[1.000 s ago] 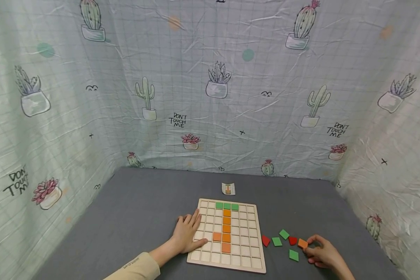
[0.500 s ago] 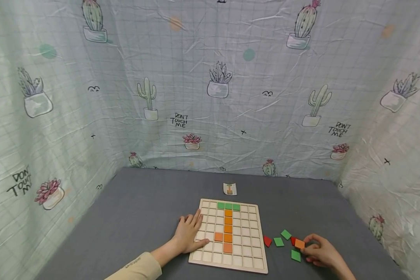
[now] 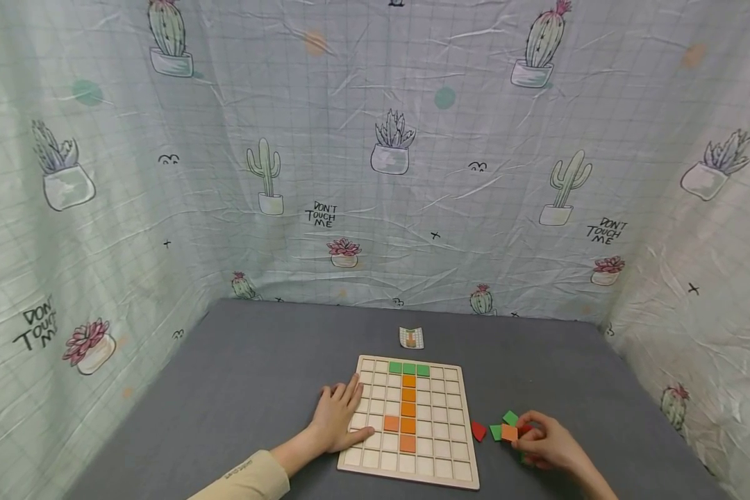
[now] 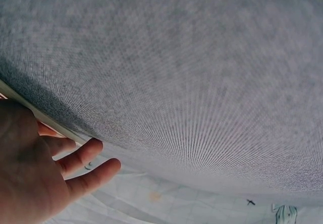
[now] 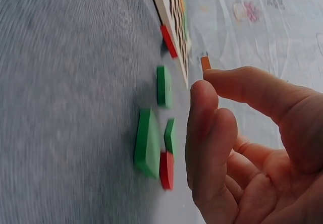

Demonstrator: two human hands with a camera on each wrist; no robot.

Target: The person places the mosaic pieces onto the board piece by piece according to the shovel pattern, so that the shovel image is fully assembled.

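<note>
A pale wooden grid board (image 3: 436, 479) lies on the dark table, with green tiles (image 3: 409, 369) across its top row and orange tiles (image 3: 408, 410) running down below them. My left hand (image 3: 337, 420) rests spread on the board's left edge, fingers straight. Right of the board, my right hand (image 3: 546, 441) pinches an orange square tile (image 3: 509, 433) between thumb and fingers, raised off the table in the right wrist view. Beneath and around that hand lie green tiles (image 5: 147, 143) and a red tile (image 5: 167, 170), partly hidden in the head view.
A small printed card (image 3: 411, 338) with a grid pattern lies behind the board. Another red tile (image 3: 478, 431) sits by the board's right edge. A cactus-print cloth (image 3: 350, 208) hangs around the back and sides of the table (image 3: 275, 361).
My right hand has lifted the orange tile from among the loose pieces and carried it left, towards the board. The left hand stays on the board's edge.
</note>
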